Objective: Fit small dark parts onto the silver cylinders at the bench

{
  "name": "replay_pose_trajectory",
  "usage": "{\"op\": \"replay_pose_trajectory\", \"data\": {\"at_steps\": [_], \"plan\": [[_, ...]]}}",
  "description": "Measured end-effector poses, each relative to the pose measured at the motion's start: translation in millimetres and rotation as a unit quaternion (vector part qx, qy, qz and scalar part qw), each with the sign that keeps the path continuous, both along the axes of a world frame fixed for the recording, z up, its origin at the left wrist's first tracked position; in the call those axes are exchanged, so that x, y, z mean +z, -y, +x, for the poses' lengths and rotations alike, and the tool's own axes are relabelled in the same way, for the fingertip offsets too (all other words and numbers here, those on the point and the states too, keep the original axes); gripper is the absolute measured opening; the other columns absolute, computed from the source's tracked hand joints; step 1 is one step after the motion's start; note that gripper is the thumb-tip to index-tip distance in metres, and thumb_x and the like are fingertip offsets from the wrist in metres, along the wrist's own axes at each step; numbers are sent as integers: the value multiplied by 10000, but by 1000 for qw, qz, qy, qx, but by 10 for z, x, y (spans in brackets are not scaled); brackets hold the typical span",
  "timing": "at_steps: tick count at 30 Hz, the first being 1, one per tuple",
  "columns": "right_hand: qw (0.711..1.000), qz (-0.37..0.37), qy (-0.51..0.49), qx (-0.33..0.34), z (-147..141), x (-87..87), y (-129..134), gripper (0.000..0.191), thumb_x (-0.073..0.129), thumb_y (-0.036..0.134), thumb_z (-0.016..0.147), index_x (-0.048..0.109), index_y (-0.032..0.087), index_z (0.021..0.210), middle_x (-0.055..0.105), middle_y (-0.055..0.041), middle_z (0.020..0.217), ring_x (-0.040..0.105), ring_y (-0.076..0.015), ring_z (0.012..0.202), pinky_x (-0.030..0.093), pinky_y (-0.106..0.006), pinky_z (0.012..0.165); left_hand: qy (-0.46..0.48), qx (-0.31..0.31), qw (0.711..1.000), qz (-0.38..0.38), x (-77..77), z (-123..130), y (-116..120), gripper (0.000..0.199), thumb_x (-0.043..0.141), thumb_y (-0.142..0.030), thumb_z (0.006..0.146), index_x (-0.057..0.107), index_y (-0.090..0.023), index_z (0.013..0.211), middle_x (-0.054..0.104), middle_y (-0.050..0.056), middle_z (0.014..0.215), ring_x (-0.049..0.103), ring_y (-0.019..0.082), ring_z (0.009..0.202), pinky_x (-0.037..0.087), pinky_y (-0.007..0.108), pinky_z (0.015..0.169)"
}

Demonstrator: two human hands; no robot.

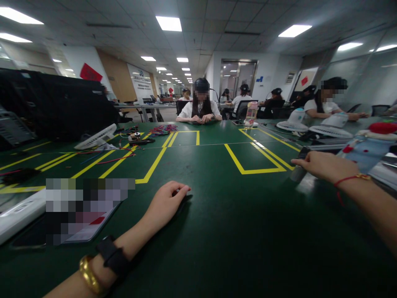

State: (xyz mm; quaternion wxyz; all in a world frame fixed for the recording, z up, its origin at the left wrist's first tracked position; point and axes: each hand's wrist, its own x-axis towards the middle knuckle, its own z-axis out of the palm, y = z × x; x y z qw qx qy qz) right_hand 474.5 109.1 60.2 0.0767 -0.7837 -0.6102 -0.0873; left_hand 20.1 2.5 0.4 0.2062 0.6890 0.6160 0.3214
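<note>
Right hand (328,165) touches grey object (298,174) toward the tabletop's (232,223) right edge — cannot tell whether fingers clamp it; steady side contact likely limits tipping — while left hand (166,203), fingers curled together, rests nearer the near edge.

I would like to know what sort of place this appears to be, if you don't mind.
It looks like an open-plan office, perhaps with electronics work going on: people sit at desks in office chairs, rows of ceiling lights run back, and bundled wires lie on the green table.
</note>
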Motion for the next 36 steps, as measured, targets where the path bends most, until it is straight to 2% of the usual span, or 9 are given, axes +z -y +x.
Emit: {"op": "replay_pose_trajectory", "data": {"at_steps": [3,6,11,15,19,23,29,32,36], "plan": [[997,-63,-11,45,0,5,11,488,632,557,634,622,135,880,623,-161,860,558,-223,727,352,-341,644,0,1,1000,1,-1,1,-7,390,419,-481,842,692,-207,892,660,63,942,591,235,895,434,352,782],[995,-57,-13,78,-64,16,19,372,667,397,639,615,113,872,622,-161,919,557,-224,796,376,-322,683,-1,1,1000,-1,-13,0,-21,379,427,-469,840,695,-205,877,664,62,936,591,234,903,431,349,794],[981,-13,-72,180,-648,25,242,405,535,469,754,591,145,991,623,-96,963,569,-176,826,426,-284,730,-4,0,1000,0,-32,6,-34,371,429,-467,843,693,-210,884,662,59,934,588,231,897,428,347,789],[896,10,-265,356,-1451,-74,748,353,529,385,787,548,190,1081,607,-57,1011,575,-131,802,472,-262,700,-9,0,1000,-1,-44,1,-35,376,428,-474,846,692,-209,882,657,60,935,586,230,889,430,347,779],[819,-15,-326,471,-2005,-234,1224,260,537,257,785,554,205,1039,582,-41,1020,549,-122,874,470,-269,775,-14,-3,1000,10,-59,-19,-39,365,435,-467,849,690,-208,884,652,56,924,581,225,878,433,350,780],[801,-34,-354,482,-2130,-392,1380,291,531,211,787,513,211,1078,566,-39,1033,540,-117,891,462,-280,809,5,-34,997,63,29,74,39,306,443,-406,870,675,-210,902,642,47,924,571,203,884,432,343,811],[774,-46,-438,454,-2112,-594,1327,582,611,195,731,337,215,1244,557,-49,1102,554,-120,950,457,-285,862,32,-179,980,82,310,516,306,183,531,-292,852,674,-261,963,637,14,955,563,165,915,430,304,835],[775,-45,-428,463,-2123,-595,1308,555,613,201,730,368,211,1228,564,-49,1097,553,-128,949,452,-290,852,61,-171,979,91,353,609,353,169,524,-268,861,691,-243,869,638,13,891,572,152,857,442,286,786],[801,-20,-375,465,-2090,-554,1285,357,576,179,735,496,208,1082,576,-27,1020,542,-124,892,447,-277,792,80,-115,986,90,267,512,322,192,528,-333,860,696,-242,877,634,24,910,570,164,876,446,306,795]]}}
